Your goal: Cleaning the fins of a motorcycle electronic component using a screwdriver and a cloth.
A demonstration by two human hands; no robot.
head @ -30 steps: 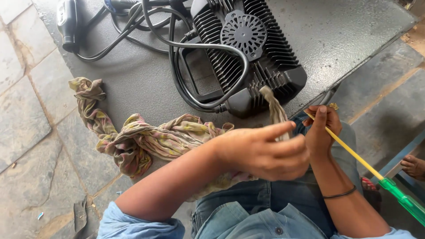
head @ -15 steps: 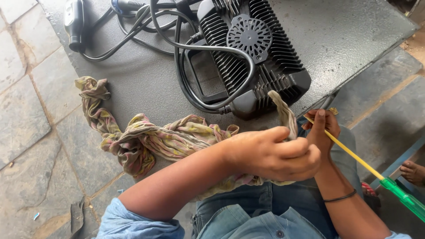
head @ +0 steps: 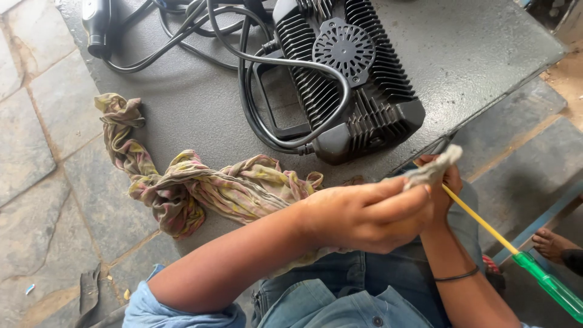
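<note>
Screwdriver [head: 510, 246], one: right hand [head: 446, 182] grip closed on shaft; left hand [head: 370, 215] pinching one rag [head: 200, 188].

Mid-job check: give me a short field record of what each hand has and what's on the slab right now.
left hand: pinching the end of the rag, pulled up toward the screwdriver
right hand: gripping the yellow shaft of the screwdriver, green handle pointing away, down to the right
rag end: wrapped at the shaft tip, between both hands
slab: grey, holds black finned unit and looped black cables
rest of rag: trailing left across the slab
</note>
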